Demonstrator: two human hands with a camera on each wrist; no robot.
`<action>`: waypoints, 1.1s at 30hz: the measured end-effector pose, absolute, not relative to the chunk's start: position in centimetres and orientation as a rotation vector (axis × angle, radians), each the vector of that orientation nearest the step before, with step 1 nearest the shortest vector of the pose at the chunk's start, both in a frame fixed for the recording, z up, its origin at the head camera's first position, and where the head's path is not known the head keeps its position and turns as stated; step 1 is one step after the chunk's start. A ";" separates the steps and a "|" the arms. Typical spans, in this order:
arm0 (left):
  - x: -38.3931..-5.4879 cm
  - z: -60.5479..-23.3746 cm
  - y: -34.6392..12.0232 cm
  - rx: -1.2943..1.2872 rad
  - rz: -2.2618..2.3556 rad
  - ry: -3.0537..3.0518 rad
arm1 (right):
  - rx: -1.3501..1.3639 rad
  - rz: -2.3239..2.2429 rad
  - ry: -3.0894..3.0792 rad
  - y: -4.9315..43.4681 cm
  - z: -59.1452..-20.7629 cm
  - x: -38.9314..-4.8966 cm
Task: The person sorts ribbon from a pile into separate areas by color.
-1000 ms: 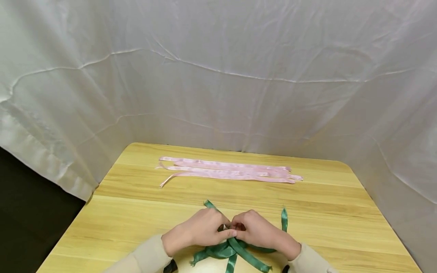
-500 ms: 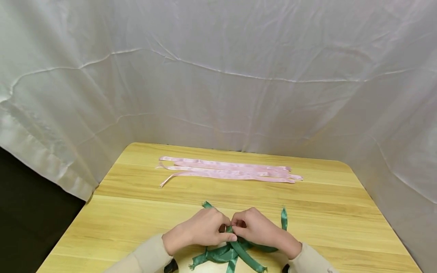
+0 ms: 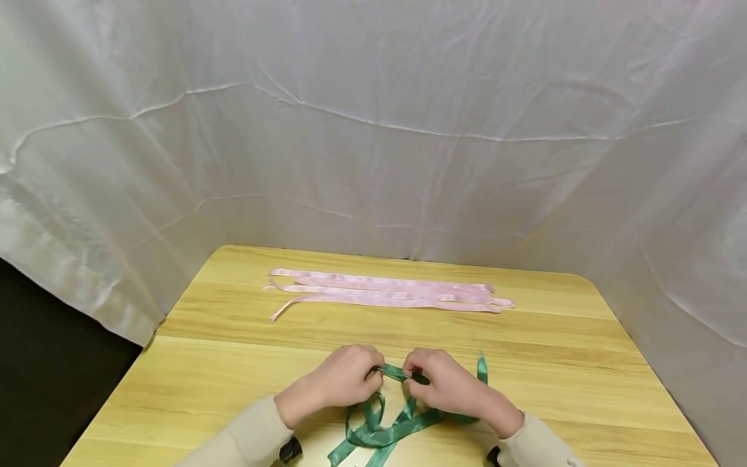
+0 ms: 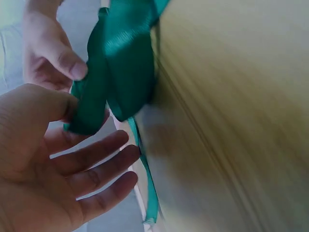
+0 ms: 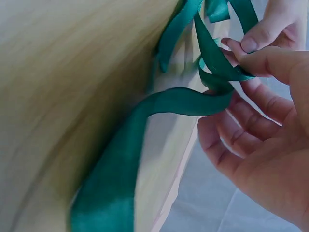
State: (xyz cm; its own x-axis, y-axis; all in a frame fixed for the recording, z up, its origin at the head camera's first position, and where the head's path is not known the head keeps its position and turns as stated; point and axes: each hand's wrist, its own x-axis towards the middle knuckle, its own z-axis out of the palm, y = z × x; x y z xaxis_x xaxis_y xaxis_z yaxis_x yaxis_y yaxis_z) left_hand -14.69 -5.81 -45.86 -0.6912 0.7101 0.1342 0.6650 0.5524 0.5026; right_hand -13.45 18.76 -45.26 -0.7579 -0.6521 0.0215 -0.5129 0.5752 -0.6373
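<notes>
Curtain [image 3: 373, 130]: pale, creased cloth hanging behind and to both sides of the work, dark space [image 3: 52, 376] showing below its lower left edge.
Table [image 3: 222, 383]: wood-grained top with rounded far corners, bearing all the ribbon.
Pink ribbons [image 3: 373, 297]: several strips laid roughly side by side across the far part of the table, well apart from the green work and untouched.
Green ribbon [image 3: 408, 429]: on and above the near middle of the table; slack strands curve and cross there, and one end juts up at the right. Whether it is one length or several, I cannot tell.
Sleeves [image 3: 251, 434]: cream, ending at the wrists.
Left hand [image 3: 344, 376]: thumb and index finger pinch folded green ribbon; the other fingers are spread, loosely bent, and hold nothing.
Right hand [image 3: 443, 383]: thumb and index finger pinch green ribbon just beside the left hand; the other fingers are bent, with a strand curving against them.
Stretch between pinches: short, bridging both hands; the step in hand looks like working the strands together midway.
Loose loops: the next move seems to call for holding both pinches firmly while guiding this slack, since slippery satin could slide free.
</notes>
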 end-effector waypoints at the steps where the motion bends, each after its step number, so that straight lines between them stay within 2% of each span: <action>1: -14.8 -46.0 -5.9 1.196 0.807 2.694 | -0.967 -0.934 2.589 18.8 -45.3 -13.5; 18: -14.9 -44.9 -8.1 1.129 0.882 2.501 | -0.865 -0.989 2.481 19.7 -44.4 -13.5; 33: -16.1 -43.0 -10.7 1.013 0.871 2.777 | -0.820 -1.076 2.724 21.9 -42.1 -14.7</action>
